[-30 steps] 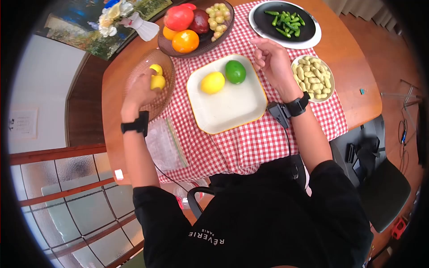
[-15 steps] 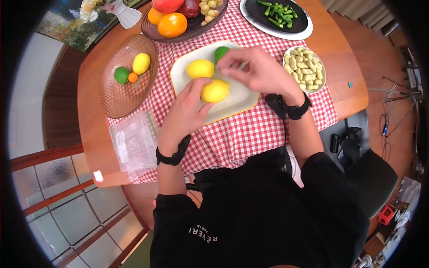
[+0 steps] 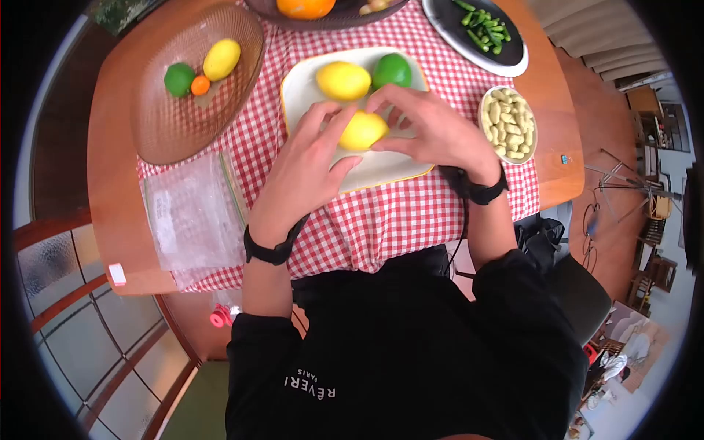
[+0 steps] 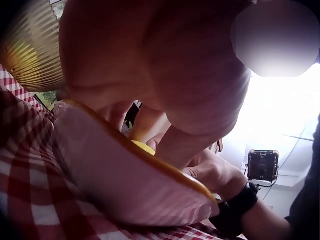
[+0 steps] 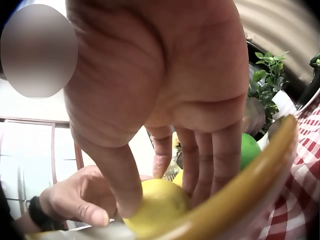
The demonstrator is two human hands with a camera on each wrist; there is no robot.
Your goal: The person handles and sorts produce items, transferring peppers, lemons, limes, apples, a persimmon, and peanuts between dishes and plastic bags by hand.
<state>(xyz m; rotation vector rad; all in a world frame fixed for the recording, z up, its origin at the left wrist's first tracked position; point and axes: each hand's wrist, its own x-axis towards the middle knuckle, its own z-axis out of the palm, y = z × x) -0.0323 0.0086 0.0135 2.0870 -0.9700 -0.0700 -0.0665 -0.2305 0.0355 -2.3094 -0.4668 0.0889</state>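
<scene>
A yellow lemon (image 3: 364, 130) is in the front part of the cream tray (image 3: 400, 166), between both hands. My right hand (image 3: 440, 132) holds it, thumb on the near side and fingers over the far side. In the right wrist view the thumb presses against the lemon (image 5: 159, 205). My left hand (image 3: 308, 161) is at the lemon's left side, fingers loosely bent beside it and thumb standing away. Behind, in the tray, lie a second lemon (image 3: 343, 81) and a green lime (image 3: 392, 71).
At left, a ribbed brown bowl (image 3: 158, 132) holds a lemon, a lime and a small orange fruit. A zip bag (image 3: 194, 213) lies nearer. Peanuts (image 3: 509, 125) fill a bowl at right; green peppers (image 3: 485, 29) are on a dark plate behind. A fruit bowl (image 3: 352, 20) stands at the back.
My left hand has brought a lemon from the brown bowl to the tray and loosened from it. My right hand has come in from the right and taken hold of that lemon.
</scene>
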